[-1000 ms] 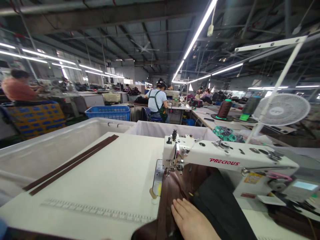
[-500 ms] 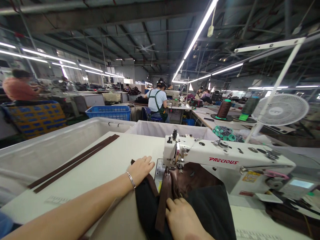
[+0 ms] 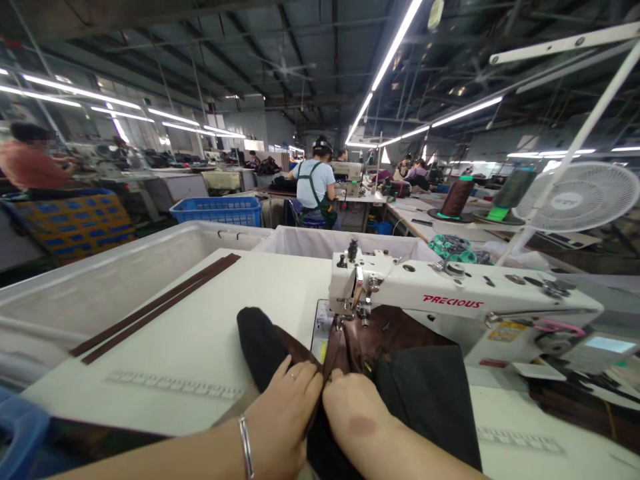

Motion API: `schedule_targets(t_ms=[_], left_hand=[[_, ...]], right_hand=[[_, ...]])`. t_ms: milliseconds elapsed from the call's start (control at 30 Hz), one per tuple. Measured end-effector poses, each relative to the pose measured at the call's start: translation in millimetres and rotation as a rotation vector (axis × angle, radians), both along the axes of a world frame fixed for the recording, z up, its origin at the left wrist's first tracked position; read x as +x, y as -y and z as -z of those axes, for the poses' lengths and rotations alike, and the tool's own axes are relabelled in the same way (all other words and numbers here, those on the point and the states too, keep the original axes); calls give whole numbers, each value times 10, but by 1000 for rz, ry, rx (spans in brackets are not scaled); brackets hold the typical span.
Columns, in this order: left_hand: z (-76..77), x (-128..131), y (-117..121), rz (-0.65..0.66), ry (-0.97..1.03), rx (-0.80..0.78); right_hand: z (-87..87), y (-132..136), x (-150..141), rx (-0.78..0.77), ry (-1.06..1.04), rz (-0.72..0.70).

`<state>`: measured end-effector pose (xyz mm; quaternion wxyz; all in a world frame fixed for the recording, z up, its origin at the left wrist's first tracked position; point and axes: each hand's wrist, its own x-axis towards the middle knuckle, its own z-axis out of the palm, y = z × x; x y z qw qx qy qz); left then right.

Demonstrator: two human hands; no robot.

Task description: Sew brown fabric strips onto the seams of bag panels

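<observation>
Brown and black fabric point(image 3: 420, 387) lies under the needle area of a white sewing machine point(image 3: 450, 300), its brown part bunched beside the presser foot point(image 3: 343, 323). My left hand point(image 3: 295, 400), with a bracelet and a ring, is closed on the fabric just in front of the machine, fingers bent over its edge. Against it, my right hand point(image 3: 350, 400) has its fingers curled onto the brown strip; the fingertips are partly hidden. A black flap of the fabric point(image 3: 257, 343) sticks out to the left of my left hand.
Two brown strips point(image 3: 160, 307) lie on the white table point(image 3: 280, 280) at left. White bins point(image 3: 125, 273) border its far side. A blue basket point(image 3: 215, 212), thread cones point(image 3: 455, 199) and a fan point(image 3: 575, 200) stand beyond. A co-worker point(image 3: 315, 183) sits ahead.
My left hand has come back toward me and to the right, next to my right hand. My right hand has moved slightly up the brown strip. The black flap now shows at left.
</observation>
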<state>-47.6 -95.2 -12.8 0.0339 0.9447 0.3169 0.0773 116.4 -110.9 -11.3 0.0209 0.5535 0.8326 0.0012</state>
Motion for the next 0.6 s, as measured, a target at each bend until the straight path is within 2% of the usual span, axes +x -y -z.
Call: schedule_targets(t_ms=[100, 167, 200, 233, 300, 400, 500, 600], left_hand=[[174, -120, 20, 193, 107, 97], [214, -191, -91, 353, 178, 97], [214, -202, -148, 375, 220, 72], [203, -191, -193, 352, 262, 30], [158, -108, -236, 225, 315, -93], [70, 80, -213, 95, 302, -249], [-6, 188, -187, 87, 253, -263], [-76, 197, -210, 138, 158, -268]], right_hand=[[63, 172, 50, 49, -24, -16], [127, 260, 145, 75, -76, -102], [164, 287, 210, 82, -107, -158], [201, 304, 283, 87, -138, -212], [274, 312, 439, 106, -189, -297], [345, 298, 637, 146, -235, -367], [345, 298, 730, 182, -277, -388], [291, 313, 722, 172, -325, -329]])
